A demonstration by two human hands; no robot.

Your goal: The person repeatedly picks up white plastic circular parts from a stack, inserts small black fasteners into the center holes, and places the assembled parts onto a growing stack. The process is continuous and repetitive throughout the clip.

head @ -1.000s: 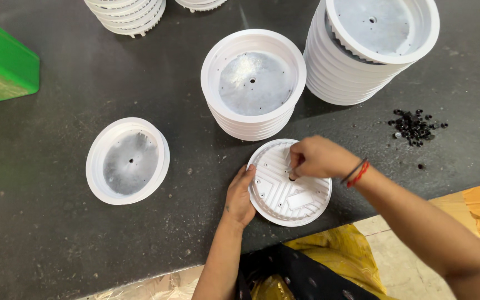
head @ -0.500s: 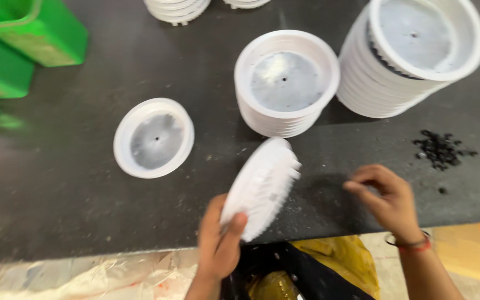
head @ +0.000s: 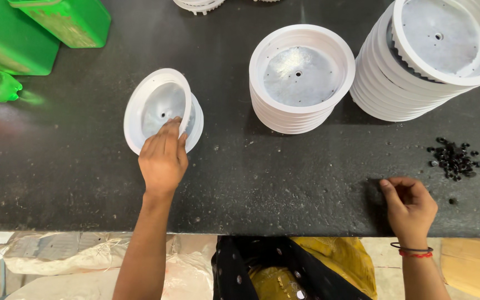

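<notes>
The left hand (head: pixel 163 158) grips a white plastic disc (head: pixel 158 109) by its near rim, tilting it onto another lying flat on the black table (head: pixel 284 183), while the right hand (head: pixel 410 204) rests empty, fingers loosely curled, near the black screws (head: pixel 455 160).

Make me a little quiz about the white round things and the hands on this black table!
1. True or false: the left hand is placing a white disc on another one.
2. What lies nearest the right hand: A) green containers B) small black pieces C) the tallest stack?
3. How many stacks of white discs sit in full view beyond the hands?

Key: 1 true. 2 B, the small black pieces. 3 two: the short stack and the tall stack.
</notes>
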